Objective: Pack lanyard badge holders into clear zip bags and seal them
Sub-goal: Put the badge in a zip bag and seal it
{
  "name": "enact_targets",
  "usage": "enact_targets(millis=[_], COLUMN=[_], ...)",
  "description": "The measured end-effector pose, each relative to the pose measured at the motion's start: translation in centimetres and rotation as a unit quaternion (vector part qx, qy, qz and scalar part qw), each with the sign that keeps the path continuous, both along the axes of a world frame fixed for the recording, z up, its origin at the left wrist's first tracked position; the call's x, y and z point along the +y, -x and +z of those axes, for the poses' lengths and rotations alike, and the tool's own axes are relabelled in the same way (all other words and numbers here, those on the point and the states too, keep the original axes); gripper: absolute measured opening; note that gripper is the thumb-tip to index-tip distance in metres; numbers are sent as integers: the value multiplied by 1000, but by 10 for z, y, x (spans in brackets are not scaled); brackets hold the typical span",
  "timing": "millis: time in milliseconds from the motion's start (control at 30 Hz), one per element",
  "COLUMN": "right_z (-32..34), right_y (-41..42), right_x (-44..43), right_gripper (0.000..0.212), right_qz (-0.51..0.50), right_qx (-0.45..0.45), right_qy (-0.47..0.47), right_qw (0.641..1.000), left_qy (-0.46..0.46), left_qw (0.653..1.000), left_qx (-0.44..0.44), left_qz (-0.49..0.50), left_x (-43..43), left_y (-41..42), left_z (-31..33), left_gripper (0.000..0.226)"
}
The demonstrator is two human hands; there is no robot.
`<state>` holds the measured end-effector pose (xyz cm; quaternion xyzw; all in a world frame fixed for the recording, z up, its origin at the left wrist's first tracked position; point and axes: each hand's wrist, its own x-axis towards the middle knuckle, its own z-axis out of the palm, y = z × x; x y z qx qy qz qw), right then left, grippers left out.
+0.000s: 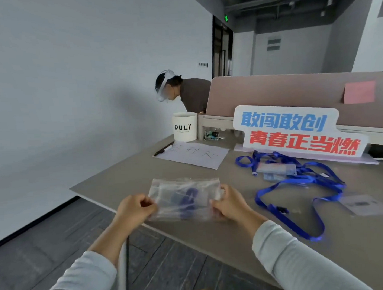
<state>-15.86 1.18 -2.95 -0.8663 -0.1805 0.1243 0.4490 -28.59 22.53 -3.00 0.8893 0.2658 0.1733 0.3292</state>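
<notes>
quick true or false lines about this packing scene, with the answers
1. The left hand and right hand both grip the clear bag. True.
2. The clear bag is empty. False: something blue sits inside it.
3. Loose blue lanyards lie on the table to the bag's right. True.
4. The pink note is stuck on the white cup. False: the pink note is on the divider; the white cup stands left of it.
</notes>
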Motion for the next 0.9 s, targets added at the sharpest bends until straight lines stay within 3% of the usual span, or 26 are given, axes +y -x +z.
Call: enact_targets(millis=[67, 133, 200, 300, 367, 567, 733, 900], right_z=[-4, -6, -7, -6, -4, 4, 12, 14], right_y=[5, 9, 10, 9, 7, 1, -5, -10], right_x=[0, 0, 3, 7, 5, -22, -60, -110], right_gripper=[56, 61, 66, 59, 53, 43, 14, 14], right_qz=[-10, -8, -5, -1, 0, -35, -72, -121], right_qx=[-43, -83, -126, -160, -155, -176, -226, -245], right_qy=[-16, -23, 28, 110, 111, 63, 78, 120], right_qw=[999, 996, 992, 981, 982, 982, 968, 955], left_qy=[-10, -29, -67, -129, -153, -289, -259, -231], left_qw=[1000, 999, 997, 988, 984, 957, 958, 948], left_qx=[1, 7, 23, 68, 82, -10, -64, -95], left_qz=[-1, -13, -31, -46, -36, 23, -104, -199], left_x=[-3, -6, -11, -16, -15, -36, -82, -132], left_y=[3, 2, -1, -8, -12, -27, -56, -84], left_z=[-2, -6, -8, -5, 0, 27, 24, 16], left_gripper=[7, 21, 31, 33, 31, 29, 25, 21])
